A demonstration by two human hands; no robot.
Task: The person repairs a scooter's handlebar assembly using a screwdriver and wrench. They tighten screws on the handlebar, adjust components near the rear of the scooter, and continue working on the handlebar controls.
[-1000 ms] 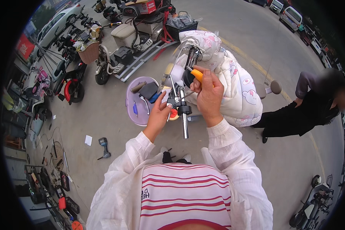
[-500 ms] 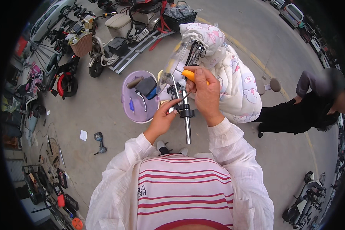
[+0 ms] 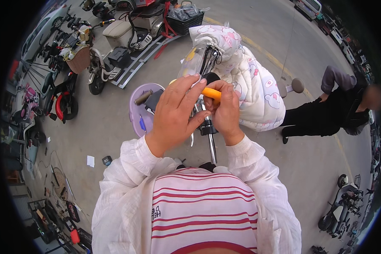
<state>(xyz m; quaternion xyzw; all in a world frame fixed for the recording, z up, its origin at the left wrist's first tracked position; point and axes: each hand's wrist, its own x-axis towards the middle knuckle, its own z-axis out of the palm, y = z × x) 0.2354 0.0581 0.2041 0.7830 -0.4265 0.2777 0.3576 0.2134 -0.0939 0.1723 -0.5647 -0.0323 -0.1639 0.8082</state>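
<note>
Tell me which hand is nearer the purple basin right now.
Left. The left hand overlaps the right side of the purple basin in this view; the right hand, gripping an orange handle, is farther right.

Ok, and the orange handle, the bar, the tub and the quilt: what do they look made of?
Handle: probably plastic, from its even, saturated orange; a rubbery coat is possible. Bar: likely polished or chromed metal, given its bright, mirror-like streaks. Tub: seemingly plastic, smooth and evenly lilac. Quilt: padded fabric, showing soft puffs and creases; fibre unclear.
</note>
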